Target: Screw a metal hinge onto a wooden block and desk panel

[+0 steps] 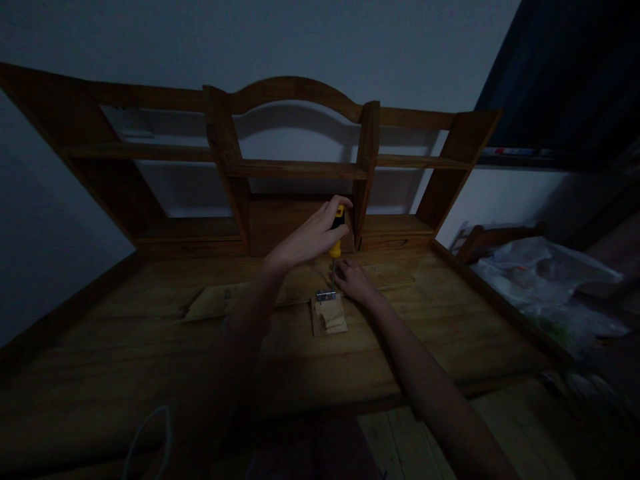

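A yellow and black screwdriver (335, 251) stands nearly upright, its metal shaft pointing down at a small metal hinge (327, 295). My left hand (313, 235) is closed around the top of its handle, fingers over the end and thumb along the side. The hinge lies where a small, rough-faced wood block (321, 325) meets a long thin wooden board (213, 303). My right hand (356, 283) rests on the board just right of the shaft, fingers curled in beside the hinge. What its fingertips grip is hidden. Any screw under the tip is too small to make out.
The wooden desk (165, 373) carries a shelf unit (295, 170) at its back, against the wall. Plastic bags (545, 267) lie beyond the right edge, near a wooden chair back (500, 237). A pale cable loop (167, 427) shows at lower left. The room is dim.
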The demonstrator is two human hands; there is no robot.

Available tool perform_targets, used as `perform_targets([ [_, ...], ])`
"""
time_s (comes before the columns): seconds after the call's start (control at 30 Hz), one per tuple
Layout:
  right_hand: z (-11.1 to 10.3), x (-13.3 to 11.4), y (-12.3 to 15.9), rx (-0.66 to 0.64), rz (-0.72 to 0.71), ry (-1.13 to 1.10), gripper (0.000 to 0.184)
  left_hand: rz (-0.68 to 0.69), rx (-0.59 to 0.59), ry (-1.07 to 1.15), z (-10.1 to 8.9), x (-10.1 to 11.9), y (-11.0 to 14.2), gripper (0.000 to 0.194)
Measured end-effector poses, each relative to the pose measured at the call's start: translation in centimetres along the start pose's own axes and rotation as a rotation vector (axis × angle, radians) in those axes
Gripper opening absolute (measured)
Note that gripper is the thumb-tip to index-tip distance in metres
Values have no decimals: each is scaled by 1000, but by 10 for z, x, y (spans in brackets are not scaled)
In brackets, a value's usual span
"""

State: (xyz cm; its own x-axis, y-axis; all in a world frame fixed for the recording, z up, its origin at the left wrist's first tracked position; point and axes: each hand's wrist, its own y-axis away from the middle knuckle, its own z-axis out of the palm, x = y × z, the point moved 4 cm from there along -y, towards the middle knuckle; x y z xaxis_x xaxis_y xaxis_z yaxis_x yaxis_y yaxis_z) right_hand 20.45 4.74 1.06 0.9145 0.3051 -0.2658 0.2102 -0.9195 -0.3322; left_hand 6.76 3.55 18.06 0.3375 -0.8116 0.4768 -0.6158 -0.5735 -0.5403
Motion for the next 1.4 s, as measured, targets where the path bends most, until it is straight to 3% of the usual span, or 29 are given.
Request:
perform_targets([
  [0.13,0,0,0,-1,-3,-1,29,44,-184,200,-6,-4,2,58],
  [0.23,0,0,0,-5,-5,-2,29,39,-234,225,-12,-7,5,60],
  [0.53,2,1,-1,-2,4,-8,29,-14,-20,-85,-19,-7,3,55],
  [0.87,2,1,-1,1,-2,-10,30,-107,191,-393,-6,6,7,49],
  [1.07,3,1,-1,5,-1,-17,30,-122,129,-346,-5,6,7,44],
  [1.27,0,-1,0,-7,3,-16,30,52,43,-101,-2,5,0,45],
  [1.4,0,-1,0,-12,0,-9,30,67,-17,-6,-2,5,-2,41],
])
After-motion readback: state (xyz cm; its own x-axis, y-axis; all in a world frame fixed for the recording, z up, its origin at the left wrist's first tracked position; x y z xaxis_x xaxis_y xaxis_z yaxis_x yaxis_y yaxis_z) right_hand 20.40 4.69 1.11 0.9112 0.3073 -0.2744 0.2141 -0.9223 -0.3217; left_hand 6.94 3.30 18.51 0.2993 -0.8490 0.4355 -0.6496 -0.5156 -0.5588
